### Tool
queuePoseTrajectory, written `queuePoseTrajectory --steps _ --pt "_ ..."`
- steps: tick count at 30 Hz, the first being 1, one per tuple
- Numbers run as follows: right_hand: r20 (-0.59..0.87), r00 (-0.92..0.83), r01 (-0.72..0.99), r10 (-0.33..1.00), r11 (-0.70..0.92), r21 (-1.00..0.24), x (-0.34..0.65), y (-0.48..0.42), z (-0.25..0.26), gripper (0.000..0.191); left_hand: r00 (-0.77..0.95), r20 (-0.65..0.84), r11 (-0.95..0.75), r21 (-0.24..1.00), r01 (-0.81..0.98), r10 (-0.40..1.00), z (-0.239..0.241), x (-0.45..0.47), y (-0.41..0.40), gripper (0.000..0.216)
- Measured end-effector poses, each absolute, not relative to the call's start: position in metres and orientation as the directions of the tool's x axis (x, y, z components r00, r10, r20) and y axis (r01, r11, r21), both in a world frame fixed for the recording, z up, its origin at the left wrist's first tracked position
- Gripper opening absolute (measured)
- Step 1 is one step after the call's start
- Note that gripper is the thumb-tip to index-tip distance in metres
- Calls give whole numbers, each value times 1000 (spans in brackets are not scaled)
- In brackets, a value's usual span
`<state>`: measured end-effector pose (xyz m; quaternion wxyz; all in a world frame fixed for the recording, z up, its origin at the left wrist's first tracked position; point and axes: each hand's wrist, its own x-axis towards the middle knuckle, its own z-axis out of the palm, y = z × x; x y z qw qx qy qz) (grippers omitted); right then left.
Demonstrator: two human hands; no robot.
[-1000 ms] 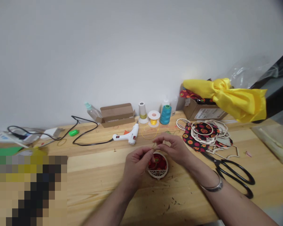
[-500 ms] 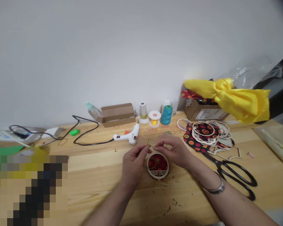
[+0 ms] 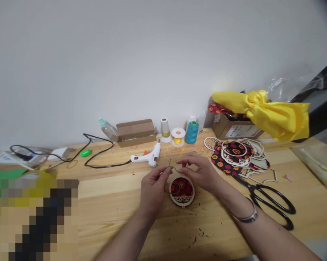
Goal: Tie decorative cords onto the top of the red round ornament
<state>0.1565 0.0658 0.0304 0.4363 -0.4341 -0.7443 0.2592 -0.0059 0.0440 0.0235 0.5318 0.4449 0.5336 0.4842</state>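
A thin olive cord (image 3: 174, 168) runs between my two hands above a round ornament. My left hand (image 3: 156, 181) pinches it between thumb and forefinger, with a short end sticking up. On its other side my right hand (image 3: 197, 170) has thumb and fingers closed around the cord. The round ornament (image 3: 182, 192), a pale wooden ring with dark red patterned fabric and a fretwork strip, lies flat on the table just below the fingertips. A loop of the cord seems to hang over its left side.
Behind my hands stand a yellow cord spool (image 3: 178, 137), a turquoise thread cone (image 3: 192, 132) and a white glue gun (image 3: 148, 157). Black scissors (image 3: 269, 203) lie by my right forearm. Beyond them are wooden cutouts (image 3: 238, 154) and a cardboard box (image 3: 231, 127) with yellow fabric (image 3: 277, 112).
Both hands keep their pinch on the cord, with only slight finger movement. The view has shifted a little; the ornament stays in place on the table.
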Motion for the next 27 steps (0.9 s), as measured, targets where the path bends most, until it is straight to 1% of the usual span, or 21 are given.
queuePoseTrajectory --steps 4,7,14,18,22,27 --pt "412 -328 483 850 526 -700 156 66 30 7 -35 -154 149 984 -101 988 25 -4 43 22" --pt "411 -358 475 838 543 -692 154 64 30 10 -25 -181 176 974 -141 983 25 -3 43 22" --pt "408 -410 451 816 570 -687 149 60 28 9 -10 -225 216 948 -235 974 23 -3 44 28" --pt "417 -414 457 809 581 -674 147 60 27 9 15 -249 244 930 -273 968 23 -2 44 27" --pt "428 -420 465 800 595 -656 146 60 25 10 36 -245 245 929 -277 969 22 -2 44 25" --pt "421 -438 483 795 603 -635 145 61 18 12 61 -252 258 908 -331 966 24 0 42 23"
